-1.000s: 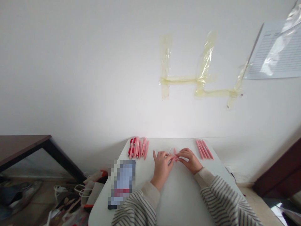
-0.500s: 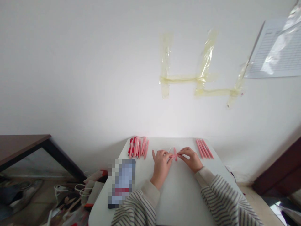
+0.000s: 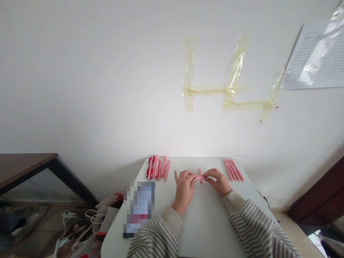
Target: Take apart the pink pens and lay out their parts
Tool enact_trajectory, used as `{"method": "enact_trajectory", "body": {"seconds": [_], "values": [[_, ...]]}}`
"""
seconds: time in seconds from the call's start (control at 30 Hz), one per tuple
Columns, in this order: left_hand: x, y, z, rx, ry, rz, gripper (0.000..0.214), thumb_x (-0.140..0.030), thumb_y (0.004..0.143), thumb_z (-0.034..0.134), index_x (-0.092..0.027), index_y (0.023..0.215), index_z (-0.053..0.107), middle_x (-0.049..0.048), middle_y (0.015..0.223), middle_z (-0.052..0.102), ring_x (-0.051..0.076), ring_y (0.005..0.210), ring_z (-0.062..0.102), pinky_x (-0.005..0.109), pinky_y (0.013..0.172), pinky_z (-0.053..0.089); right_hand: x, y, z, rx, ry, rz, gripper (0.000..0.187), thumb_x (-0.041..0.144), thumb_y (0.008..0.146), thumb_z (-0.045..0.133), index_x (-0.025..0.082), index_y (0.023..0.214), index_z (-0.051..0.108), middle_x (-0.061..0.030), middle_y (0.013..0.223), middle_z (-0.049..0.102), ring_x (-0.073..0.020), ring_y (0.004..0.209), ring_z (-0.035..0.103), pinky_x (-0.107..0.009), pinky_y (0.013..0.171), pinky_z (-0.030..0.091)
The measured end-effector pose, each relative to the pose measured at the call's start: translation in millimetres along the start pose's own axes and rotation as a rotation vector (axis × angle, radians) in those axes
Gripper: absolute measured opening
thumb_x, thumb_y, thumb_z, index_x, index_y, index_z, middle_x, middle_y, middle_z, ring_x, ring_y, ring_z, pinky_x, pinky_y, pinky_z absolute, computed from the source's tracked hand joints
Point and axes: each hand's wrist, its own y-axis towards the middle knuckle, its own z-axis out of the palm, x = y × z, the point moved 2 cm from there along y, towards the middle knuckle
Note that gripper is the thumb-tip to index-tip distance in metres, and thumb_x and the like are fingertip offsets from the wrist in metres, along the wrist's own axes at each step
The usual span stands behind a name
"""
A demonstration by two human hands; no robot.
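My left hand (image 3: 185, 188) and my right hand (image 3: 219, 182) meet near the middle of the white table, their fingertips closed on the two ends of a small pink pen barrel (image 3: 198, 177) held crosswise. Just behind and below it, another pink pen piece (image 3: 199, 171) lies on the tabletop, partly covered by the held one. A thin white stick, perhaps a refill (image 3: 194, 169), shows beyond my left fingers. My left thumb and fingertips hide much of the held part.
Several pink and red pens (image 3: 158, 168) lie at the table's back left, and several pink pens (image 3: 233, 170) at the back right. A blurred-out phone-like device (image 3: 141, 208) lies left of my arm. The wall stands behind the white table (image 3: 209, 229); bags (image 3: 104, 218) crowd the floor at left.
The fingers of both hands have shifted very slightly around the pink pen barrel, which sits more level between them. The pens and the device stay where they were.
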Motion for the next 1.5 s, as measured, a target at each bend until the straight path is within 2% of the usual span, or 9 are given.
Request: {"method": "enact_trajectory", "body": {"seconds": [0.33, 0.57, 0.87, 1.13, 1.33, 1.5], "values": [[-3.1, -0.5, -2.4, -0.013, -0.029, 0.017, 0.019, -0.030, 0.095, 0.057, -0.035, 0.102, 0.074, -0.0005, 0.105, 0.070, 0.018, 0.112, 0.060, 0.061, 0.123, 0.019, -0.5, -1.2, 2.0, 0.035, 0.014, 0.010, 0.029, 0.052, 0.091, 0.065, 0.027, 0.093, 0.079, -0.0080, 0.092, 0.075, -0.0238, 0.092, 0.068, -0.044, 0.086, 0.059], [-4.9, 0.7, -5.0, -0.008, -0.072, -0.014, 0.019, -0.029, 0.094, 0.058, -0.036, 0.101, 0.075, -0.0005, 0.104, 0.071, 0.018, 0.114, 0.059, 0.061, 0.123, 0.017, -1.5, -1.3, 2.2, 0.047, 0.025, 0.031, 0.022, 0.047, 0.090, 0.067, 0.027, 0.092, 0.078, -0.0070, 0.093, 0.077, -0.0243, 0.095, 0.068, -0.044, 0.088, 0.058], [-2.8, 0.4, -4.3, -0.008, -0.074, -0.014, 0.019, -0.028, 0.094, 0.059, -0.036, 0.100, 0.075, -0.0012, 0.103, 0.071, 0.019, 0.114, 0.059, 0.061, 0.123, 0.014, -2.1, -0.5, 1.1, 0.020, -0.015, -0.013, 0.025, 0.049, 0.092, 0.064, 0.028, 0.093, 0.078, -0.0070, 0.090, 0.076, -0.0241, 0.092, 0.068, -0.043, 0.086, 0.058], [1.7, 0.8, -1.7, 0.030, 0.016, 0.006, 0.017, -0.028, 0.093, 0.060, -0.036, 0.101, 0.073, -0.0020, 0.104, 0.073, 0.020, 0.117, 0.059, 0.065, 0.122, 0.012, -4.4, -1.1, -1.0, -0.024, -0.068, -0.029, 0.024, 0.047, 0.092, 0.064, 0.028, 0.093, 0.079, -0.0080, 0.089, 0.075, -0.0240, 0.091, 0.067, -0.044, 0.085, 0.058], [3.0, 2.1, -8.6, -0.046, 0.017, -0.032, 0.016, -0.027, 0.093, 0.059, -0.031, 0.103, 0.070, 0.0001, 0.109, 0.071, 0.020, 0.114, 0.059, 0.062, 0.123, 0.011, -4.4, -0.7, -3.7, -0.057, -0.129, -0.034, 0.021, 0.042, 0.094, 0.063, 0.028, 0.096, 0.078, -0.0076, 0.090, 0.076, -0.0245, 0.092, 0.066, -0.043, 0.085, 0.058], [5.7, 3.6, -16.6, -0.122, 0.167, -0.092, 0.015, -0.027, 0.095, 0.055, -0.028, 0.100, 0.069, 0.0015, 0.104, 0.071, 0.022, 0.112, 0.059, 0.060, 0.121, 0.013, -4.5, 0.1, -6.3, -0.074, -0.176, -0.044, 0.020, 0.037, 0.095, 0.063, 0.027, 0.103, 0.078, -0.0071, 0.090, 0.076, -0.0249, 0.093, 0.066, -0.044, 0.086, 0.057]]}}
